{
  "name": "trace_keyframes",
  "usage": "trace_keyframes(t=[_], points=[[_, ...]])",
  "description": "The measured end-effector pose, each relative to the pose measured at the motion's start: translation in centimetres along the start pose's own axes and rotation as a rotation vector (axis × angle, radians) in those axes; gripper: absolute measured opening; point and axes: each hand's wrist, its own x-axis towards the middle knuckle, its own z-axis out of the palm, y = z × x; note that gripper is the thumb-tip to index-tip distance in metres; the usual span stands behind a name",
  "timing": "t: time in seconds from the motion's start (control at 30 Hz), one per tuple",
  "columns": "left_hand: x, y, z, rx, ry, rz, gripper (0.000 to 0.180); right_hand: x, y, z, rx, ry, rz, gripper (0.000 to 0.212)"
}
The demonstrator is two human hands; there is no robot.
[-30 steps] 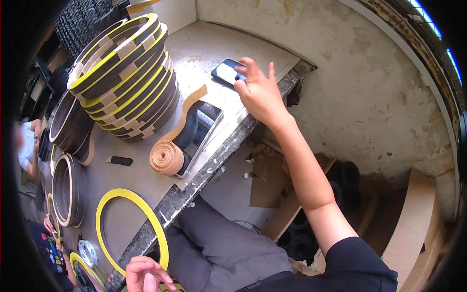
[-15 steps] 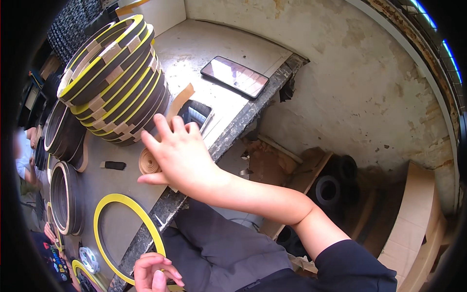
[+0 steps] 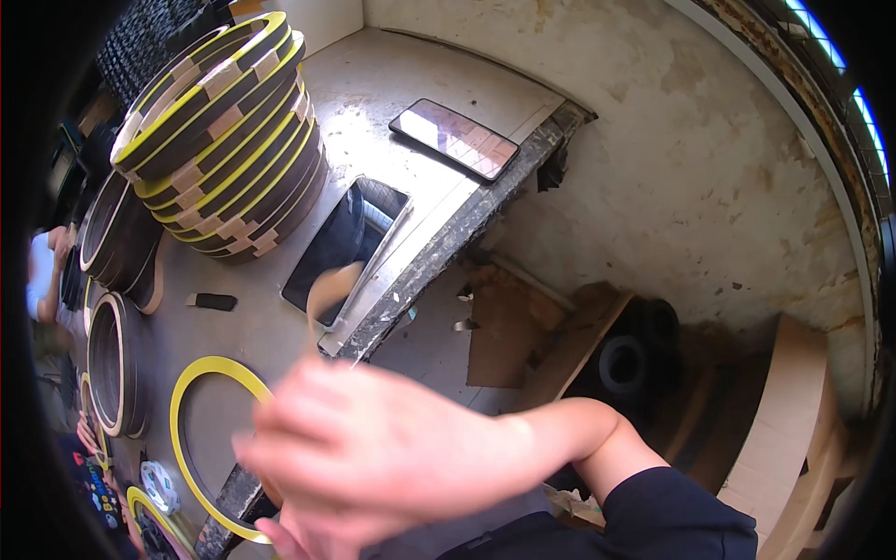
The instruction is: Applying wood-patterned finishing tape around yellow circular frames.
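My right hand (image 3: 345, 448), blurred by motion, is closed on a roll of tan tape; a loose tan strip (image 3: 331, 291) curls up from it past the bench edge. The roll itself is mostly hidden by the fingers. Under and behind it, my left hand (image 3: 297, 534) shows only in part, at the lower edge, its fingers mostly covered. Beside both hands a flat yellow ring (image 3: 183, 437) lies over the bench edge, its right side hidden behind the right hand.
Dark rings with yellow faces and tan tape patches form a tall stack (image 3: 224, 149). A phone (image 3: 455, 140), a dark glossy slab (image 3: 327, 245) and a small black tool (image 3: 213, 301) lie on the bench (image 3: 257, 322). More rings (image 3: 117, 364) stand left; another person's hand (image 3: 89, 437) is beyond.
My right hand has lifted the tape roll off the bench and brought it down toward me, over my left hand. The dark slab is now uncovered.
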Motion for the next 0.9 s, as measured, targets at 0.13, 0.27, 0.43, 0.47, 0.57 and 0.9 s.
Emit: trace_keyframes(t=[0.13, 0.27, 0.43, 0.47, 0.57, 0.9], points=[[-1.6, 0.6, -0.3, 0.179, 0.082, -0.154, 0.090, -3.4, -3.3, -0.3, 0.357, -0.158, 0.023, 0.056], [-2.4, -0.1, 1.2, 0.198, 0.114, 0.037, 0.087, -4.3, -3.1, -0.1, 0.681, -0.232, 0.353, 0.042], [-2.4, -1.0, 4.4, 0.477, 0.309, 0.216, 0.070, -5.6, -4.9, 1.7, -0.005, 0.054, -0.032, 0.039], [-2.4, -1.1, 4.6, 0.478, 0.314, 0.217, 0.070, -5.8, -5.1, 2.3, -0.107, 0.063, -0.037, 0.037], [-3.2, -2.4, 4.5, 0.368, 0.221, 0.311, 0.072, -6.2, -5.6, 1.4, -0.054, -0.005, -0.053, 0.029], [-10.0, -4.9, -4.2, 0.089, -0.013, 0.575, 0.018, -7.9, -8.3, 4.9, 0.118, 0.194, -0.308, 0.024]])
